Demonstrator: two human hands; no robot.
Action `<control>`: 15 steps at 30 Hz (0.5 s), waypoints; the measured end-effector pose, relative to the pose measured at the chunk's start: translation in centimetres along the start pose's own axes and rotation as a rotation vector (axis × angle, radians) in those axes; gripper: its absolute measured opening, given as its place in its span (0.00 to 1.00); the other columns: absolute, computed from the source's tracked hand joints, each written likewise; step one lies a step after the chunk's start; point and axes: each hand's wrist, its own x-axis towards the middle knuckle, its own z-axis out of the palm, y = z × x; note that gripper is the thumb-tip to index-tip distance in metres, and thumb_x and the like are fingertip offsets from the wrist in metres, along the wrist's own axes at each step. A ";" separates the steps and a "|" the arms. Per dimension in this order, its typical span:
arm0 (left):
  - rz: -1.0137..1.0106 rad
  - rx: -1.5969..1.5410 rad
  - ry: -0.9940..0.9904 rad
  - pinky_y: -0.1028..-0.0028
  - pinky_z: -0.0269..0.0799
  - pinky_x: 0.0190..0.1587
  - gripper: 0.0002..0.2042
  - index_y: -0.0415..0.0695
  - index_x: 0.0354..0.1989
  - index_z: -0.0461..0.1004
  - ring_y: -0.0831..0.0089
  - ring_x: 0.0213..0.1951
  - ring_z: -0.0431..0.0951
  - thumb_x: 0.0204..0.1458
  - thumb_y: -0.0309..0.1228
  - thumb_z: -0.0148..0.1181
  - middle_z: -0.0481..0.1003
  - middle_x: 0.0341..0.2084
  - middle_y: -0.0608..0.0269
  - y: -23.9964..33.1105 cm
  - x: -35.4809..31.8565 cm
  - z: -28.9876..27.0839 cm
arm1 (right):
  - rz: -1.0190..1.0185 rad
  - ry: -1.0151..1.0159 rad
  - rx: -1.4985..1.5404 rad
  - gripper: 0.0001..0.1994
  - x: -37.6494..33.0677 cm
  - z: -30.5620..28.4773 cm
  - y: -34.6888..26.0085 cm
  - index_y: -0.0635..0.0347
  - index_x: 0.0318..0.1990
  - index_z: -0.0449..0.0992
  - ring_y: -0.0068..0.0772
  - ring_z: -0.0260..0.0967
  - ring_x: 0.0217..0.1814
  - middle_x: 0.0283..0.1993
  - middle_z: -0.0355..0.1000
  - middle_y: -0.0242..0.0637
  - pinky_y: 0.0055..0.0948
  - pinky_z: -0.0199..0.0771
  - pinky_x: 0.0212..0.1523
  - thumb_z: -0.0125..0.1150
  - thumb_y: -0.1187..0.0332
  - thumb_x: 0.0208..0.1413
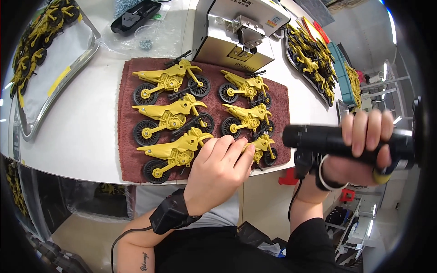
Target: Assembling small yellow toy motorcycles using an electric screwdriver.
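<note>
Several yellow toy motorcycles with black wheels lie on their sides in two columns on a maroon towel (207,102). My left hand (223,164) reaches over the nearest toy motorcycle (263,144) of the right column, its bent fingers closed on the rear part and hiding it. To the right, my right hand (368,141) is wrapped round a black cylindrical power tool (318,136), which looks like an electric screwdriver. It is held level above the table's right side, apart from the toys. At the left column's near end, another toy motorcycle (175,152) lies beside my left wrist.
A silver metal machine (236,36) stands behind the towel. Trays of yellow toy motorcycles sit far left (34,45) and far right (312,63). At the back left, a black case-like object (136,17) and a small cup of screws (145,43) rest on plastic bags.
</note>
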 end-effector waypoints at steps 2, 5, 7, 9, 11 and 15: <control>0.017 0.032 0.000 0.68 0.61 0.43 0.13 0.44 0.35 0.76 0.69 0.38 0.68 0.38 0.32 0.62 0.73 0.36 0.67 -0.1 -0.1 0.2 | -0.007 0.057 -0.049 0.13 -1.8 -0.2 -0.3 0.55 0.29 0.57 0.21 0.57 0.20 0.24 0.58 0.30 0.23 0.58 0.27 0.57 0.72 0.40; 0.007 0.025 -0.002 0.68 0.61 0.43 0.14 0.44 0.35 0.76 0.69 0.38 0.68 0.38 0.33 0.62 0.73 0.36 0.67 0.0 -0.1 0.0 | 0.003 0.050 -0.070 0.13 -2.6 -0.8 -0.5 0.55 0.30 0.57 0.22 0.57 0.20 0.24 0.59 0.30 0.24 0.58 0.27 0.57 0.72 0.41; 0.004 0.026 -0.004 0.68 0.60 0.42 0.14 0.44 0.35 0.76 0.69 0.38 0.68 0.38 0.32 0.62 0.73 0.36 0.67 0.1 -0.1 0.1 | 0.001 -0.014 -0.068 0.14 -2.8 -1.6 -0.4 0.57 0.33 0.59 0.28 0.61 0.21 0.25 0.61 0.34 0.29 0.61 0.26 0.60 0.71 0.43; 0.001 0.026 -0.004 0.68 0.60 0.42 0.13 0.44 0.35 0.76 0.69 0.38 0.68 0.38 0.32 0.62 0.73 0.36 0.67 0.1 -0.1 0.2 | -0.004 -0.002 -0.087 0.14 -3.2 -1.8 0.2 0.57 0.33 0.59 0.29 0.61 0.21 0.25 0.61 0.34 0.30 0.61 0.26 0.60 0.70 0.44; 0.007 0.029 0.005 0.69 0.60 0.42 0.14 0.44 0.35 0.76 0.70 0.38 0.68 0.37 0.32 0.63 0.73 0.35 0.67 0.1 -0.1 0.3 | 0.005 0.019 -0.126 0.15 -3.3 -1.7 0.5 0.57 0.33 0.59 0.29 0.61 0.21 0.25 0.62 0.35 0.30 0.61 0.27 0.62 0.70 0.44; 0.012 0.029 0.008 0.69 0.60 0.42 0.14 0.44 0.36 0.75 0.70 0.38 0.69 0.36 0.31 0.63 0.73 0.35 0.67 0.2 -0.1 0.2 | 0.057 0.035 -0.131 0.17 -3.0 -1.3 0.8 0.57 0.31 0.60 0.29 0.62 0.20 0.23 0.63 0.35 0.30 0.62 0.26 0.66 0.70 0.41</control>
